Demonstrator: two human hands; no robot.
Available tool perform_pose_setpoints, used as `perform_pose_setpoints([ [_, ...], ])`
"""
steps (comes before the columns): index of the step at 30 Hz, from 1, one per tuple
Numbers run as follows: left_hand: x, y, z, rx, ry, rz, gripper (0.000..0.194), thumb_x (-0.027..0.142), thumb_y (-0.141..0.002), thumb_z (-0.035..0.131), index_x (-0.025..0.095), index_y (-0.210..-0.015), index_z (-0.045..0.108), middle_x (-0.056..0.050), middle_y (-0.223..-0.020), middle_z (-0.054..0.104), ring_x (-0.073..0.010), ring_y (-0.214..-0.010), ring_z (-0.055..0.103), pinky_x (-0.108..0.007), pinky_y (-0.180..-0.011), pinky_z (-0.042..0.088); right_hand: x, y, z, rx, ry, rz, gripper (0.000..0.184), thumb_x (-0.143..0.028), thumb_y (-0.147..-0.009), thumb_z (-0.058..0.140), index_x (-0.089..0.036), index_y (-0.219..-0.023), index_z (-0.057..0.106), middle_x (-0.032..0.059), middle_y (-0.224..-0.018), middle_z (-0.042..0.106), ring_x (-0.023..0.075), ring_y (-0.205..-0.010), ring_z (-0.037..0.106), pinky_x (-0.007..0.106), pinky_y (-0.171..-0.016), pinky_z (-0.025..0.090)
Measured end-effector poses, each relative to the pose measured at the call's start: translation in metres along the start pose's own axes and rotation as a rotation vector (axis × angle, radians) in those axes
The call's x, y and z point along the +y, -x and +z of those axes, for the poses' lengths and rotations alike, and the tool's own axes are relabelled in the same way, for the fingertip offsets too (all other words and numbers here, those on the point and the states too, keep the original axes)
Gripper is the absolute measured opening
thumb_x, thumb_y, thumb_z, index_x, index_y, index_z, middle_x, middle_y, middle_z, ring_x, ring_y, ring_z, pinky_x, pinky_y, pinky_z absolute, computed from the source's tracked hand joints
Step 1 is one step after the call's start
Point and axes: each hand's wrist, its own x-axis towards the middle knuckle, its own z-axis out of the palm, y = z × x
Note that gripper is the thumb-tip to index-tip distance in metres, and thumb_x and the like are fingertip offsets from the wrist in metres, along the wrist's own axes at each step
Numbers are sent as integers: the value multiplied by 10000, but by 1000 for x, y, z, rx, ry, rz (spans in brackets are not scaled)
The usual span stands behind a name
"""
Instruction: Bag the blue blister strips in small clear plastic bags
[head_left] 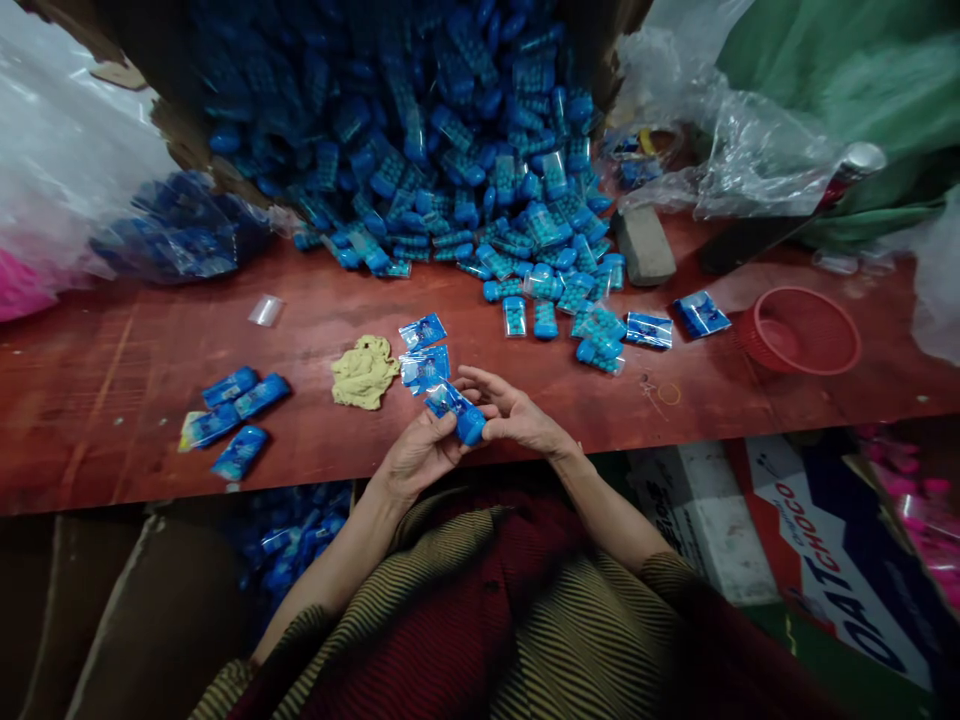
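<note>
Left hand pinches bottle and sleeve by near edge of table; right hand lightly grips bottle too, likely steadying it. Spare sleeves lie just beyond, likely for easy reach.

Bottles lie behind the wrappers, basket right.

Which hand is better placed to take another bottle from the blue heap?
Probably the right hand: it sits closer to the loose bottles at the near edge of the heap, whereas the left hand is farther off, holding the blue item.
</note>
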Motion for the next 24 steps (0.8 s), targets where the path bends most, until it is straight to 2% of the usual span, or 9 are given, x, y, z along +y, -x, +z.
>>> perform_pose_setpoints([
  [4,-1,1,3,-7,31,41,452,128,-665,734,204,-1090,600,-61,-1084,674,-254,-1048,619,-356,-889,504,-3,1,-2,-2,36,-6,688,-276,-685,749,-321,-1311,470,14,-1309,510,162,-1125,524,255,-896,466],
  [6,-1,1,3,-17,36,47,452,135,-659,743,208,-1083,605,-54,-1066,680,-257,-1065,610,-382,-940,474,-4,1,-2,-10,35,-8,689,-303,-685,754,-317,-1313,472,15,-1314,512,171,-1163,502,269,-940,437],
  [9,-3,0,4,-9,48,56,449,161,-642,766,208,-1062,616,-41,-1001,696,-240,-1007,638,-360,-920,488,-3,1,-1,-27,6,-17,683,-339,-691,752,-327,-1313,472,13,-1319,510,170,-1178,496,266,-959,418],
  [13,-6,-1,7,65,61,80,395,165,-638,772,201,-1004,626,-15,-900,704,-198,-913,667,-305,-873,507,1,0,0,-17,-14,-23,667,-394,-694,744,-327,-1305,485,18,-1309,515,168,-1184,493,265,-970,405],
  [18,-12,0,13,121,64,114,378,182,-631,779,185,-979,633,-5,-876,692,-149,-849,667,-231,-804,513,5,0,1,-4,-20,-34,710,-465,-682,733,-315,-1322,466,31,-1289,524,177,-1163,512,296,-974,412],
  [21,-15,0,19,157,40,164,371,203,-650,768,173,-994,633,-16,-901,687,-151,-883,656,-242,-838,505,7,0,4,40,39,-79,662,-488,-719,693,-300,-1317,478,39,-1254,554,184,-1157,520,329,-1000,398],
  [24,-16,0,24,186,27,208,326,207,-691,737,168,-997,633,-23,-929,690,-151,-918,647,-267,-893,487,9,1,8,141,142,-144,606,-536,-761,624,-270,-1294,509,58,-1213,589,196,-1140,533,360,-1006,398],
])
